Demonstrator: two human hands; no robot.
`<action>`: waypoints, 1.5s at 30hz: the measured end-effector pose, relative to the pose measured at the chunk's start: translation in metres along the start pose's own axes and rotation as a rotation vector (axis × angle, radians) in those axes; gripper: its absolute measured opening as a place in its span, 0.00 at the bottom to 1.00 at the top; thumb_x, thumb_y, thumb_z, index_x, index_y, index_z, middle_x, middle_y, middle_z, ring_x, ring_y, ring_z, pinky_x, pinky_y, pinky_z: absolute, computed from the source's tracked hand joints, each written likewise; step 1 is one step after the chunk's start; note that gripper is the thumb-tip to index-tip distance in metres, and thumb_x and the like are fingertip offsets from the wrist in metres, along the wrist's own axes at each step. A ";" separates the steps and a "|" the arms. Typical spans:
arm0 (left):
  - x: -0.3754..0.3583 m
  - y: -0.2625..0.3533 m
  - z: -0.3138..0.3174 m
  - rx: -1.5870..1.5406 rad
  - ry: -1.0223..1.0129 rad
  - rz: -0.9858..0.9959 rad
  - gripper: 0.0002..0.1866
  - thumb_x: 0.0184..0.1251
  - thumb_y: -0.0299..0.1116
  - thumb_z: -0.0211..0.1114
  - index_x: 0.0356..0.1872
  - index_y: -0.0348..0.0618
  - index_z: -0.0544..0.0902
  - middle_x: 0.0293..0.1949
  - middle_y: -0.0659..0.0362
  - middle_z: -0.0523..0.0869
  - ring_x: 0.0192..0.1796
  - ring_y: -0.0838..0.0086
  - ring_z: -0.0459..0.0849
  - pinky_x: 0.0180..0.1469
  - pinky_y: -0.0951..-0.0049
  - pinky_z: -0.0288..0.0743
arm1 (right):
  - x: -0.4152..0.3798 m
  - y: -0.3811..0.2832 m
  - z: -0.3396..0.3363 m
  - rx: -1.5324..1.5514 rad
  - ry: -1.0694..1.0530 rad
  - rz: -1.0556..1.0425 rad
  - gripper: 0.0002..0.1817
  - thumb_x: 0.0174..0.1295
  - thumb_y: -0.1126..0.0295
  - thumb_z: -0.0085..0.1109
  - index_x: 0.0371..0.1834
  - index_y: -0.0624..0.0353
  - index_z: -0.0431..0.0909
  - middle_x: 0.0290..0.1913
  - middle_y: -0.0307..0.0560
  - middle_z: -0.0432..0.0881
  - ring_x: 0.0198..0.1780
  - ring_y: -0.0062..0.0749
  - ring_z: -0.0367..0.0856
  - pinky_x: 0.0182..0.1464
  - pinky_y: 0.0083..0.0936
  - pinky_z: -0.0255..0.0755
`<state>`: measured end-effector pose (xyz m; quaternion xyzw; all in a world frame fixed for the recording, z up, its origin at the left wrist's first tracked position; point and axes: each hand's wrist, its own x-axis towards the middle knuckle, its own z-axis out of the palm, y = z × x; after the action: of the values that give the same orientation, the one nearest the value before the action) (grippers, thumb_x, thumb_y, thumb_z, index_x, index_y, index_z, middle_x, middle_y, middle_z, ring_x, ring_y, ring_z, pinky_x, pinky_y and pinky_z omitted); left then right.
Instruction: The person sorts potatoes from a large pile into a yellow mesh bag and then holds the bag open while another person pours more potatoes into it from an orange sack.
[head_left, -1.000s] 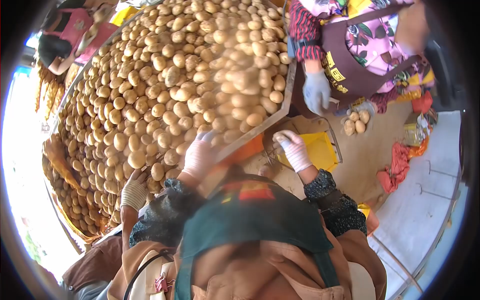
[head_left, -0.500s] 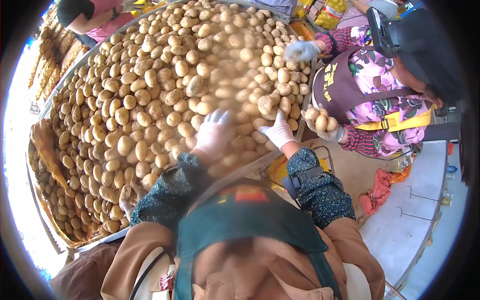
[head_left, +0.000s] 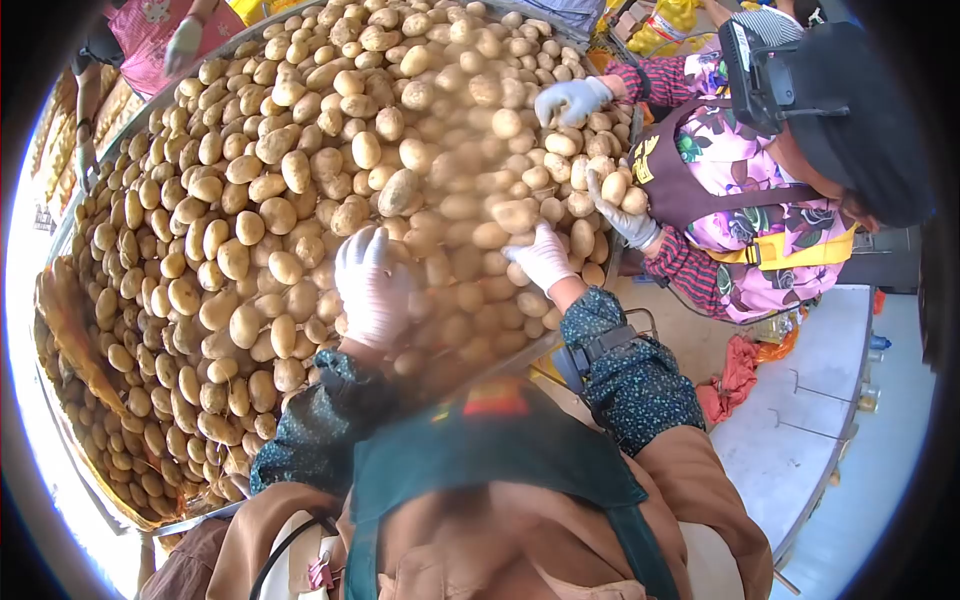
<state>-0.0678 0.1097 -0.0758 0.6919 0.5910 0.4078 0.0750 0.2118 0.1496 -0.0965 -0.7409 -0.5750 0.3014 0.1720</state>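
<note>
Beneath both my hands spreads a deep heap of potatoes (head_left: 283,266). My left hand (head_left: 372,287), in a white glove, lies over the middle of the heap. Its fingers are slightly bent and hold nothing that I can see. Closer to the right side, my gloved right hand (head_left: 545,258) reaches in among the potatoes with thumb and fingers apart. A larger potato (head_left: 515,216) lies just beyond its fingertips. Dust or a smear on the lens blurs the potatoes between my hands.
A metal rim (head_left: 520,358) bounds the heap on my side. At right a co-worker in a flowered top (head_left: 735,150) has one gloved hand (head_left: 572,101) on the heap and potatoes in the other (head_left: 630,215). Another person (head_left: 160,40) stands at the far left. Red cloth (head_left: 730,380) lies at right.
My left hand has moved left and slightly toward me. My right hand has shifted a little left and away. The co-worker's potato-filled hand has come up over the heap's edge.
</note>
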 end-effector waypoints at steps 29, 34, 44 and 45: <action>-0.004 0.040 -0.007 -1.119 -0.460 -0.963 0.18 0.73 0.32 0.66 0.59 0.35 0.82 0.41 0.62 0.87 0.36 0.84 0.79 0.37 0.81 0.76 | 0.036 -0.048 0.011 -0.455 -0.011 -0.204 0.23 0.52 0.58 0.75 0.47 0.60 0.81 0.52 0.62 0.82 0.51 0.53 0.84 0.52 0.43 0.79; 0.008 0.046 -0.022 -1.596 -0.643 -1.105 0.29 0.77 0.53 0.60 0.67 0.41 0.76 0.54 0.54 0.84 0.49 0.71 0.82 0.48 0.70 0.80 | -0.041 -0.065 -0.010 0.316 -0.028 -0.508 0.20 0.56 0.66 0.78 0.49 0.59 0.81 0.48 0.48 0.83 0.44 0.36 0.84 0.47 0.33 0.80; -0.003 0.031 -0.020 -1.826 -0.576 -1.398 0.20 0.72 0.42 0.64 0.57 0.39 0.80 0.52 0.48 0.85 0.52 0.57 0.86 0.51 0.48 0.85 | 0.094 -0.020 0.013 -0.348 0.084 -0.430 0.19 0.59 0.70 0.64 0.54 0.60 0.78 0.50 0.61 0.82 0.53 0.57 0.82 0.55 0.49 0.78; -0.005 0.035 -0.016 -1.814 -0.544 -1.421 0.20 0.72 0.42 0.65 0.56 0.39 0.80 0.51 0.48 0.85 0.51 0.57 0.86 0.51 0.48 0.85 | 0.097 -0.024 0.010 -0.504 0.033 -0.397 0.19 0.58 0.69 0.64 0.53 0.60 0.78 0.50 0.61 0.81 0.54 0.58 0.82 0.55 0.49 0.78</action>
<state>-0.0520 0.0888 -0.0476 -0.0337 0.3025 0.3844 0.8716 0.2027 0.2481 -0.1134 -0.6385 -0.7619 0.0979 0.0480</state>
